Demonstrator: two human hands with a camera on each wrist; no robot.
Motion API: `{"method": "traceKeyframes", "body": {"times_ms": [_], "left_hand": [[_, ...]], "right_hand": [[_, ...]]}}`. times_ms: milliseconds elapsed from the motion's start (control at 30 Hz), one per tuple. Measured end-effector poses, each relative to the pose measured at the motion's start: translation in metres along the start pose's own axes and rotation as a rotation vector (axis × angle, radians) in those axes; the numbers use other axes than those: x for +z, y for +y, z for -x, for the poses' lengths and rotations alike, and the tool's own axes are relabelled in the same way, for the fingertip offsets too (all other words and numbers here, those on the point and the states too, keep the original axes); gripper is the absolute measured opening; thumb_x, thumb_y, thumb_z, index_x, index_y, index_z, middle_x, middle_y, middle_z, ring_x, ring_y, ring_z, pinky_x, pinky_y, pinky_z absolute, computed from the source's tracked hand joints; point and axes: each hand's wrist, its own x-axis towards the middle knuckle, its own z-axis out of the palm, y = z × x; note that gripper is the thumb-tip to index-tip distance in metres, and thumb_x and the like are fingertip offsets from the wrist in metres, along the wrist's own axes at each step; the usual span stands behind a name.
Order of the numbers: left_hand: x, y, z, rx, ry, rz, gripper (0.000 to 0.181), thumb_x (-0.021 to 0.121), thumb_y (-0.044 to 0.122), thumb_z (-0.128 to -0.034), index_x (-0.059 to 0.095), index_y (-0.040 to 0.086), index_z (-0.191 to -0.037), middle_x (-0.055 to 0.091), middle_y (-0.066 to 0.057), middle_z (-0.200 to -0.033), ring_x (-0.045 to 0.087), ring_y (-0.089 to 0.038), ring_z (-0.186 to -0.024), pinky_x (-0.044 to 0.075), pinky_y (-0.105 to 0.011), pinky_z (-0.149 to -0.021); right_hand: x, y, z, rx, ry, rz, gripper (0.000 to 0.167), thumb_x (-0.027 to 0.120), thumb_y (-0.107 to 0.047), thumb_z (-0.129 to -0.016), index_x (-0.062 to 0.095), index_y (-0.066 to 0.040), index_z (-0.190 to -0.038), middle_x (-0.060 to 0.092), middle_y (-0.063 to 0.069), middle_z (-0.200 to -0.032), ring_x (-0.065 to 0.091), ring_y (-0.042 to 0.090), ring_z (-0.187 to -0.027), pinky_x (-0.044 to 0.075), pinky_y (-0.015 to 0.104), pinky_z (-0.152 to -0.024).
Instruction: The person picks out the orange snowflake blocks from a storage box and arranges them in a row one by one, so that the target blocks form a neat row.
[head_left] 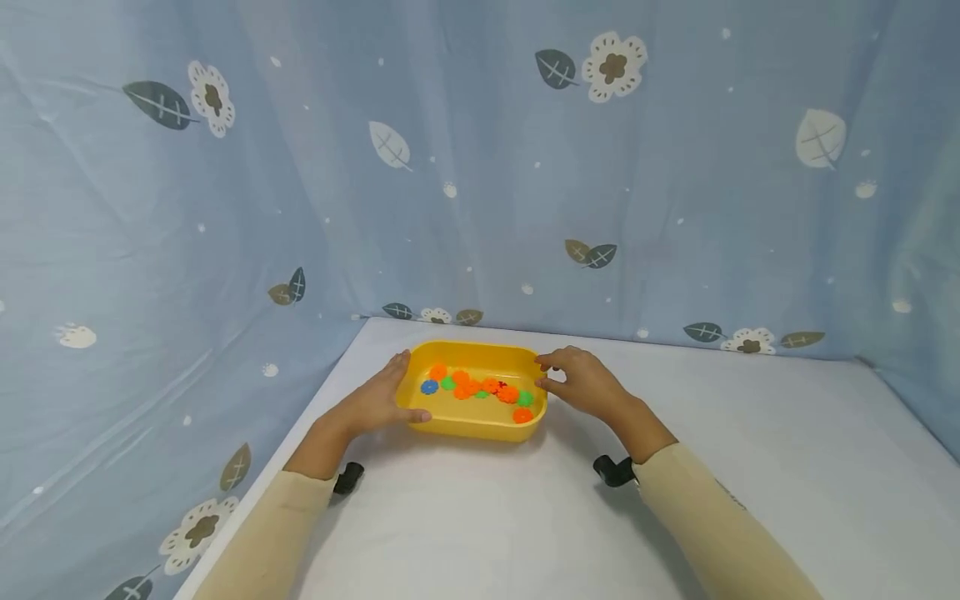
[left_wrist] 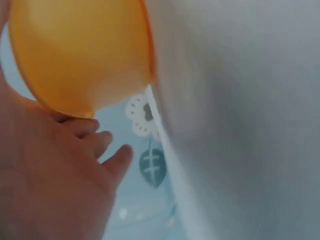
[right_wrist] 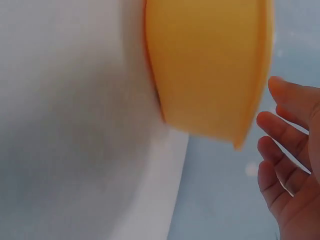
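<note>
A yellow plastic tray (head_left: pixel 465 428) stands on the white table, with several small flower-like pieces lying in it. Most are orange (head_left: pixel 508 394); some are green (head_left: pixel 525 399), one is blue (head_left: pixel 429 387), and a dark red bit shows among them. My left hand (head_left: pixel 372 403) rests against the tray's left end, its thumb over the front left rim and its fairly straight fingers along the outside. At the right end is my right hand (head_left: pixel 588 383), thumb and forefinger spread near the rim. In the right wrist view its loosely bent fingers (right_wrist: pixel 282 132) are apart from the tray wall, holding nothing.
A white cloth covers the table (head_left: pixel 480 517). Behind it and to the left hangs a blue curtain (head_left: pixel 480 208) with leaves and flowers. Black wrist mounts (head_left: pixel 613 471) show under both forearms, close to the tabletop.
</note>
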Motion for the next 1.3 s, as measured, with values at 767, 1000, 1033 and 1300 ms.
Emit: {"method": "traceKeyframes", "body": {"times_ms": [767, 1000, 1033, 1300], "left_hand": [[0.026, -0.025, 0.011, 0.099, 0.06, 0.798, 0.095, 0.075, 0.008, -0.0859, 0.014, 0.018, -0.158, 0.032, -0.017, -0.154, 0.037, -0.032, -0.137, 0.032, -0.041, -0.11], [0.028, -0.025, 0.022, 0.066, 0.095, 0.807, 0.086, 0.069, 0.004, -0.0902, 0.015, 0.012, -0.157, 0.035, -0.022, -0.15, 0.037, -0.037, -0.136, 0.034, -0.044, -0.108], [0.028, -0.024, 0.023, 0.072, 0.096, 0.803, 0.086, 0.069, 0.004, -0.0901, 0.015, 0.012, -0.157, 0.035, -0.022, -0.15, 0.037, -0.036, -0.136, 0.034, -0.044, -0.108], [0.029, -0.024, 0.015, 0.067, 0.101, 0.74, 0.085, 0.072, 0.01, -0.0894, 0.02, 0.019, -0.157, 0.042, -0.019, -0.148, 0.045, -0.032, -0.132, 0.036, -0.041, -0.107]], "right_hand": [[0.027, -0.018, -0.03, -0.047, -0.118, 0.052, 0.033, 0.071, -0.018, -0.09, 0.068, -0.008, -0.122, 0.067, 0.002, -0.116, 0.058, 0.024, -0.111, 0.046, 0.043, -0.099], [0.03, -0.028, -0.037, -0.072, -0.181, 0.173, 0.032, 0.074, -0.02, -0.088, 0.071, -0.011, -0.119, 0.069, 0.0, -0.111, 0.061, 0.02, -0.102, 0.05, 0.038, -0.094], [0.03, -0.029, -0.039, -0.078, -0.195, 0.204, 0.032, 0.075, -0.021, -0.088, 0.071, -0.012, -0.118, 0.07, -0.001, -0.109, 0.062, 0.02, -0.1, 0.051, 0.037, -0.093], [0.035, -0.033, -0.048, -0.039, -0.312, 0.384, 0.021, 0.076, -0.025, -0.087, 0.074, -0.014, -0.104, 0.065, -0.004, -0.088, 0.056, 0.018, -0.081, 0.051, 0.032, -0.084]]}}
